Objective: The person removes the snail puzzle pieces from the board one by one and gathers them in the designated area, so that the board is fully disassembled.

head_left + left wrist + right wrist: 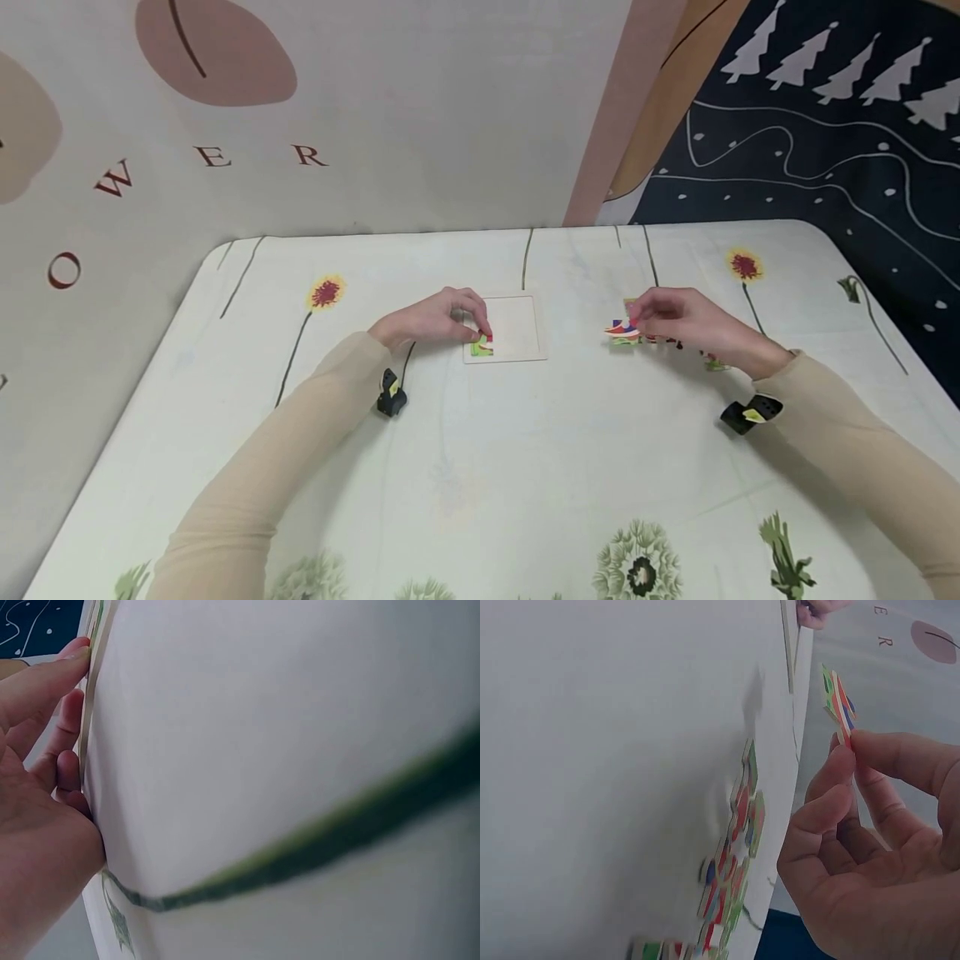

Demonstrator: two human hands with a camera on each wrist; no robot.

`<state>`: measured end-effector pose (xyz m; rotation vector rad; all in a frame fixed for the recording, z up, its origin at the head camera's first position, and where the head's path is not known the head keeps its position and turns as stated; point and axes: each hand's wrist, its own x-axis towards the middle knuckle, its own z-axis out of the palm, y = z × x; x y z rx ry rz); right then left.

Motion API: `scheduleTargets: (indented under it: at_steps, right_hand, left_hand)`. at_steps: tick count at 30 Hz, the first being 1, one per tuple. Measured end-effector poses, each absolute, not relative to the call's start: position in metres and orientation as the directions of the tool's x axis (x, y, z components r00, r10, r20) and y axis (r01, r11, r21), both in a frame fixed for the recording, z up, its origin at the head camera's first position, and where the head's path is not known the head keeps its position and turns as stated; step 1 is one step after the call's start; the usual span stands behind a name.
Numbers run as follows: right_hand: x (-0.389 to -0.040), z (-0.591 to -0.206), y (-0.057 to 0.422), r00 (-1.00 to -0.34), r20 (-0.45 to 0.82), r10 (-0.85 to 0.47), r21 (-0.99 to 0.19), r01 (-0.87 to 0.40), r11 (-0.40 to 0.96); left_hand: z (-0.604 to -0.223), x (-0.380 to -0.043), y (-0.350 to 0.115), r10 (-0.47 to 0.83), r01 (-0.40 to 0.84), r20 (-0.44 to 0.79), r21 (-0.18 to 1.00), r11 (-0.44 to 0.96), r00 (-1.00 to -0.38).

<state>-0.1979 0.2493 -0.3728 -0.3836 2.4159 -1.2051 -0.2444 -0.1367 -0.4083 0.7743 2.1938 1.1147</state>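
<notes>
Over a flat, light puzzle tray (517, 329) on the table, my left hand (457, 315) has its thumb and index fingertips down at a small green, red and white puzzle piece (482, 347). That piece lies in the tray's lower left corner. In the left wrist view, the left hand's fingers (69, 667) reach fairly straight to the tray edge. My right hand (678, 321) pinches another puzzle piece (838, 697) between thumb and index finger, raised above the table. Red, blue, white and green show on it. The other right fingers curl beneath.
Several loose puzzle pieces (731, 862) lie on the table below the right hand, partly hidden by it in the head view. A flower-print cloth (480, 450) covers the table. Behind it hangs a pale printed backdrop (450, 125), with a dark tree-patterned cloth (810, 158) at right.
</notes>
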Motion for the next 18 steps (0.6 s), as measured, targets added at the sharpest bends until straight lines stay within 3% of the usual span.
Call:
scheduleTargets:
  at_steps: [18]
  right_hand:
    - [-0.189,-0.375,0.275,-0.887,-0.261,-0.382,-0.758,-0.057,0.65]
  left_hand:
    - [-0.408,-0.245,-0.137,0.7,0.248,-0.218,0.831,0.499,-0.68]
